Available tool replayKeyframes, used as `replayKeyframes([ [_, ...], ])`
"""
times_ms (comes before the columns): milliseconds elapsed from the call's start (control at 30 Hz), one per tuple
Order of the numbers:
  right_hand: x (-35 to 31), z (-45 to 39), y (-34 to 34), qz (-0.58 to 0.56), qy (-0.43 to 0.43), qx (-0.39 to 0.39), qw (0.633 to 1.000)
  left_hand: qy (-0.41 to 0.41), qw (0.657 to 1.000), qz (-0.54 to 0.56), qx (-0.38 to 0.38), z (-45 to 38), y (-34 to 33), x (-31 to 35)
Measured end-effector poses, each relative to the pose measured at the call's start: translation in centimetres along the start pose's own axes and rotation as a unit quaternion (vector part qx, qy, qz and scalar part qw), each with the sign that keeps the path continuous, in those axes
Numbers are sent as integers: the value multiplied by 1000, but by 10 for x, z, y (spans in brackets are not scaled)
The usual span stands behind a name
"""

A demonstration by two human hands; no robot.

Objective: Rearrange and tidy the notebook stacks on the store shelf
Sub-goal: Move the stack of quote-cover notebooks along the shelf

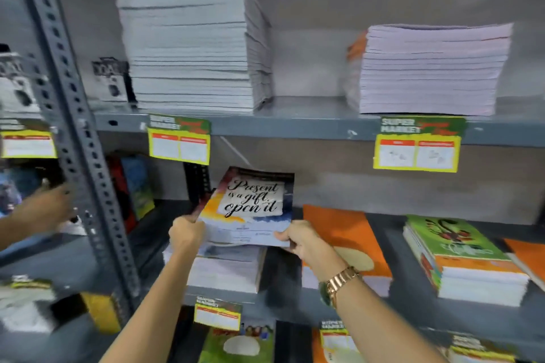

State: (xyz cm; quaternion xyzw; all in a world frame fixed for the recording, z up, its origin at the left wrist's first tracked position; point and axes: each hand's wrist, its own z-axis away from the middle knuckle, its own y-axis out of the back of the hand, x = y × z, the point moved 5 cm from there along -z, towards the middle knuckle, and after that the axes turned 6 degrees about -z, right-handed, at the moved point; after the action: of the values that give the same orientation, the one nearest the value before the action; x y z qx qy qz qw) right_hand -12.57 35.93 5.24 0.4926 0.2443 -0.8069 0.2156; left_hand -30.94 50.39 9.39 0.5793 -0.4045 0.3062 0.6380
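A notebook (250, 203) with a cover reading "Present is a gift, open it" is tilted up over a white stack (227, 270) on the middle shelf (413, 308). My left hand (186, 233) grips its near left corner. My right hand (300, 240), with a gold watch on the wrist, grips its near right edge. An orange-covered stack (348, 242) lies just right of it, and a green-covered stack (460, 259) farther right. On the upper shelf (295, 124) stand a tall white stack (194, 44) and a shorter pinkish stack (427, 68).
A perforated grey upright (79, 132) divides the shelving at left. Another person's hand (44, 209) reaches in beyond it. Yellow price tags (179, 143) hang from shelf edges. Upright books (132, 186) lean at the back left. More notebooks (236, 345) lie on the lower shelf.
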Motion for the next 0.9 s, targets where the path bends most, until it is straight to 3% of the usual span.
replayKeyframes([
  [233,36,-18,-31,146,70,56,985,-47,989,-137,-19,-28,4,-42],
  [333,30,-9,-31,313,115,77,940,-58,971,-230,17,-24,4,-39],
  [467,6,11,-24,414,254,126,865,-85,902,-418,62,-7,-1,-13],
  [667,-25,26,34,481,379,229,757,-259,895,-359,47,29,-54,52],
  [900,-55,50,164,548,357,360,665,-433,873,-216,-53,122,-146,123],
])
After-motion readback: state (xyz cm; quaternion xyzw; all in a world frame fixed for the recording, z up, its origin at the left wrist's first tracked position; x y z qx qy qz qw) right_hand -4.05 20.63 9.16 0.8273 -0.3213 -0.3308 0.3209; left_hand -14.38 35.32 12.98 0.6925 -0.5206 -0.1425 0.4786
